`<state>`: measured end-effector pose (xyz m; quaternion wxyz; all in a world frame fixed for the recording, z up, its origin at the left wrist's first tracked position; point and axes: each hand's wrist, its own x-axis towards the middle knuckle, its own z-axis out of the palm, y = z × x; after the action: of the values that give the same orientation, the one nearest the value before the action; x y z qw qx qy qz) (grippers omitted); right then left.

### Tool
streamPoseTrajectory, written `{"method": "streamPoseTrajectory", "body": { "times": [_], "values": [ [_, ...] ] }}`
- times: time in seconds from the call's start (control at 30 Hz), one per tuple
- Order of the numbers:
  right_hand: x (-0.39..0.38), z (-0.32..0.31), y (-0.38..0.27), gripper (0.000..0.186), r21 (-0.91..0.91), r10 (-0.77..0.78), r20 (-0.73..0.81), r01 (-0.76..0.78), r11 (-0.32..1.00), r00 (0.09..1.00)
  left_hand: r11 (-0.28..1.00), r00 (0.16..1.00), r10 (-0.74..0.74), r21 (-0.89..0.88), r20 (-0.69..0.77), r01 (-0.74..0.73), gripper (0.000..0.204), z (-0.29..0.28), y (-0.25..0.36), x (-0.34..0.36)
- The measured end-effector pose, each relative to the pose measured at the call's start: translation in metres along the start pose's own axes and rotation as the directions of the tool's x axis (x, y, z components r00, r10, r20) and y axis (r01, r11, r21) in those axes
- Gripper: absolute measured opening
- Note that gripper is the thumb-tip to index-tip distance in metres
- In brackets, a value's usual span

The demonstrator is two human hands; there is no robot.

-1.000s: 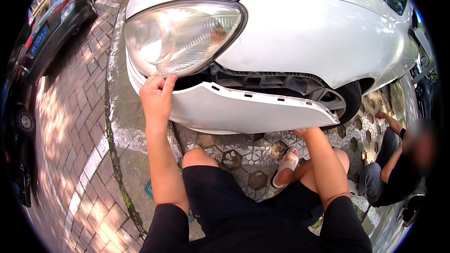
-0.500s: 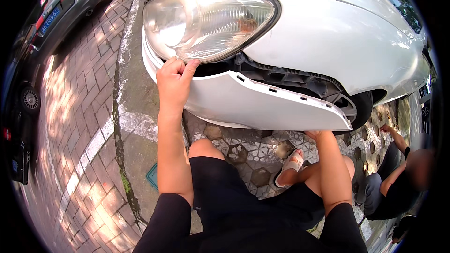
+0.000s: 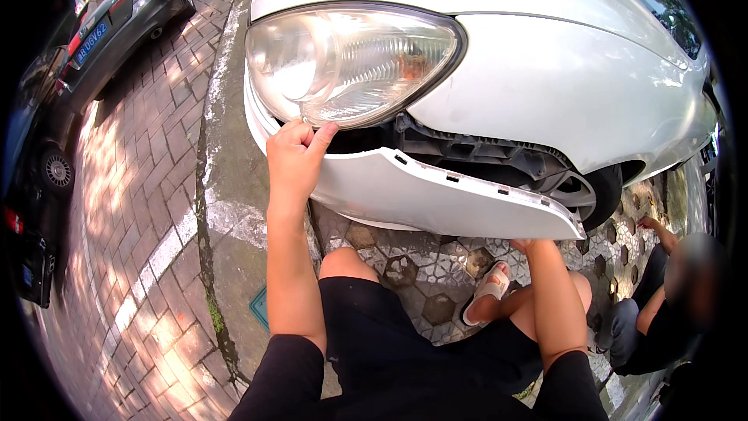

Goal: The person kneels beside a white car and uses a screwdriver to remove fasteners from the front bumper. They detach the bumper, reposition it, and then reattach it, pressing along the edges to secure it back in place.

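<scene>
A white car's front bumper (image 3: 436, 206) stands partly away from the body, its slotted upper edge leaving a gap below the fender (image 3: 538, 82). My left hand (image 3: 296, 157) is closed over the bumper's top edge, right under the clear headlight (image 3: 354, 62), with the thumb on top. Near the bumper's outer end, my right hand (image 3: 531, 245) meets its lower edge from below; the bumper hides those fingers. Inside the gap, a black plastic bracket (image 3: 475, 144) shows, and the front wheel (image 3: 596, 195) sits behind the bumper's tip.
A co-worker in dark clothes (image 3: 650, 327) crouches at the right, one arm reaching toward the paving. Two dark cars are parked at the left, one with a visible wheel (image 3: 56, 169). Beside my left leg runs a concrete strip (image 3: 241, 265); patterned tiles (image 3: 413, 265) lie under the bumper.
The car and both my arms appear slightly lower in the picture. Both hands keep their places on the bumper. The co-worker's head has shifted a little.
</scene>
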<state>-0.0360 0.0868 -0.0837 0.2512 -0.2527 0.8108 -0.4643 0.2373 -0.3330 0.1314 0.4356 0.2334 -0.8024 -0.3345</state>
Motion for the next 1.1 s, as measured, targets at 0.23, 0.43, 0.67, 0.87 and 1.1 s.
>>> {"method": "streamPoseTrajectory", "body": {
  "times": [0.23, 0.43, 0.67, 0.87, 1.1],
  "values": [
    [-0.039, 0.019, -0.134, 0.045, 0.272, 0.331, 0.151, -0.361, 0.892, 0.932, 0.998, 0.998, -0.047, 0.031, 0.041, 0.046, 0.052, -0.007, -0.001, 0.002],
    [-0.031, 0.022, -0.154, 0.042, 0.129, 0.105, 0.445, -0.180, 0.975, 0.890, 0.997, 0.996, -0.067, 0.049, 0.053, 0.064, 0.053, -0.007, -0.005, 0.003],
    [-0.017, 0.032, -0.165, 0.039, 0.132, -0.143, 0.680, 0.072, 0.989, 0.719, 0.997, 0.993, -0.070, 0.050, 0.092, 0.066, 0.051, -0.009, -0.001, 0.004],
    [-0.038, 0.010, -0.233, 0.028, 0.096, -0.027, 0.590, -0.036, 0.995, 0.807, 0.993, 0.991, -0.095, 0.079, 0.090, 0.088, 0.050, -0.012, -0.001, 0.002],
    [-0.021, 0.020, -0.195, 0.025, 0.090, -0.104, 0.644, 0.059, 0.994, 0.758, 0.995, 0.993, -0.086, 0.060, 0.084, 0.081, 0.050, -0.006, -0.005, 0.002]
  ]
}}
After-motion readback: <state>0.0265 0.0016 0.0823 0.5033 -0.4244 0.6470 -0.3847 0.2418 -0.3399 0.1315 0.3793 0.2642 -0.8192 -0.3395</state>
